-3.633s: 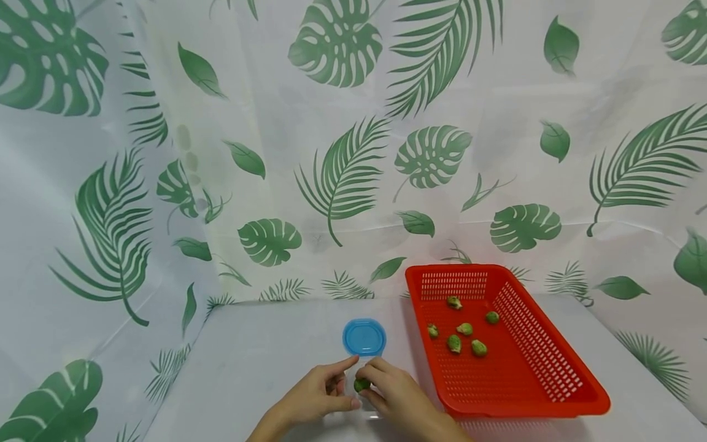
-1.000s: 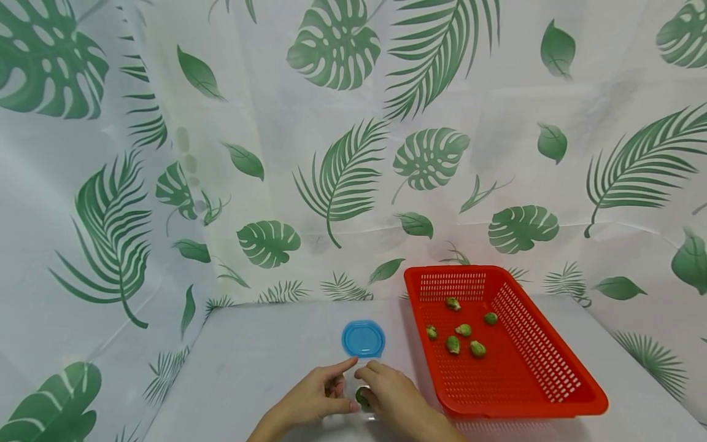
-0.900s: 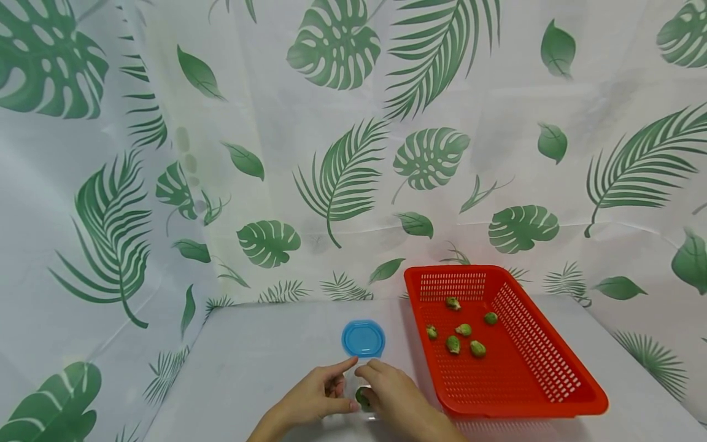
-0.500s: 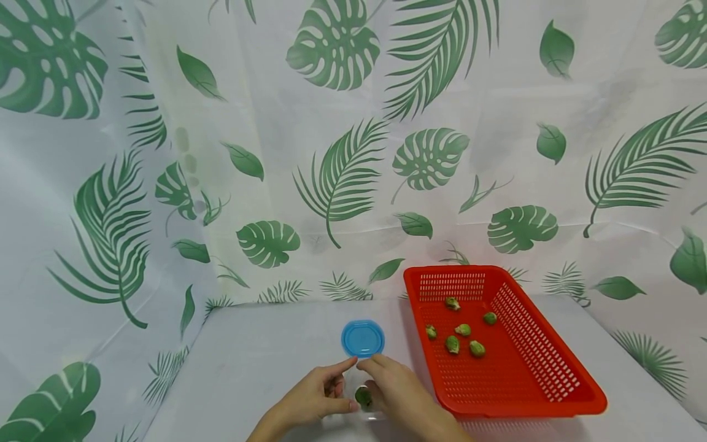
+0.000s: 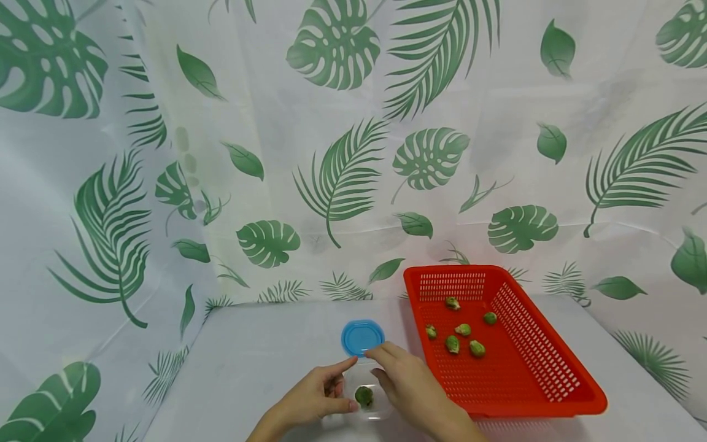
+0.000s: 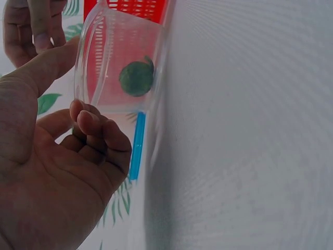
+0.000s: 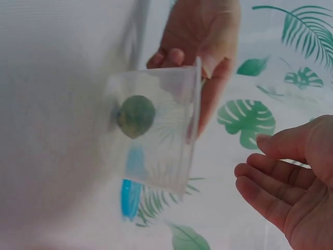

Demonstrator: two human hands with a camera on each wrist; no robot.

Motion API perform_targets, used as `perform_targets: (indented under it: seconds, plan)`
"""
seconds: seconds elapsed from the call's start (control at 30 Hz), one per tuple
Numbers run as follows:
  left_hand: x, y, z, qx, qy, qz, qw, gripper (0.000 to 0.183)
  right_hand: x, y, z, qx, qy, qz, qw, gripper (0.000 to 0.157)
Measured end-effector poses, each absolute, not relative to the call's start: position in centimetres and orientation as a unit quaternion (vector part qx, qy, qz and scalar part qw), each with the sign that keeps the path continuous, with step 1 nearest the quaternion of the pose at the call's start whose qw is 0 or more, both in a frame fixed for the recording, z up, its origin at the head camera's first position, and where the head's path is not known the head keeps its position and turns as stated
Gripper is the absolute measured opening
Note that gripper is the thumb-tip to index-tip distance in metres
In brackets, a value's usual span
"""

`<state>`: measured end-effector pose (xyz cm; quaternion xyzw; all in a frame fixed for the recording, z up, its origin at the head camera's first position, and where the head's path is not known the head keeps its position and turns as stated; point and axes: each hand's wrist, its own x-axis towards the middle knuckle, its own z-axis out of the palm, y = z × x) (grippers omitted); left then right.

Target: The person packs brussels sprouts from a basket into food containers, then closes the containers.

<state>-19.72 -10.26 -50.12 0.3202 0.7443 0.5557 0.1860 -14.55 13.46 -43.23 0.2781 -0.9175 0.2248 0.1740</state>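
Clearly, everything centres on 1 green sprout, low in the middle of the head view, which sits at the bottom of a clear container. No finger touches the sprout; the right wrist view shows it through the wall, by itself.

Just left of it in the head view, the left hand curves round the container's side and steadies it, thumb and forefinger set apart along the rim, the other fingers folded in. Lower right of centre, the right hand holds nothing: its fingers are loosely bent, thumb apart from them, and the right wrist view leaves a gap between it and the container.

Directly above the container in the head frame lies a blue lid, flat on the white table. Over in the lower right stands a red basket with 6 more sprouts, most towards its left side. A leaf-print sheet fills the upper part.

Judging by this, the step in hand is putting sprouts into the container, with 1 in. Fetching another would call for the right hand to reach right over the basket's rim and pinch 1, while the left hand keeps the light container from sliding.
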Motion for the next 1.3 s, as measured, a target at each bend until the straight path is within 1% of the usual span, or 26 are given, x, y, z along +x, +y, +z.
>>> perform_targets:
  seconds: [0.33, 0.6, 1.1, 1.3]
  plan:
    - [-19.8, -10.2, -50.2, 0.321, 0.742, 0.558, 0.188, 0.078, -14.1, 14.1, -42.2, 0.267, -0.914, 0.239, 0.191, 0.036]
    - [-19.9, -10.2, -50.4, 0.319, 0.745, 0.555, 0.186, 0.078, -13.8, 14.3, -41.6, 0.257, -0.916, 0.248, 0.181, 0.037]
    - [-19.7, -10.2, -50.0, 0.306, 0.741, 0.565, 0.194, 0.078, -14.3, 16.4, -39.7, 0.188, -0.926, 0.241, 0.219, 0.038]
    - [-19.7, -10.1, -49.9, 0.306, 0.741, 0.565, 0.195, 0.078, -14.6, 18.1, -39.2, 0.155, -0.925, 0.262, 0.229, 0.042]
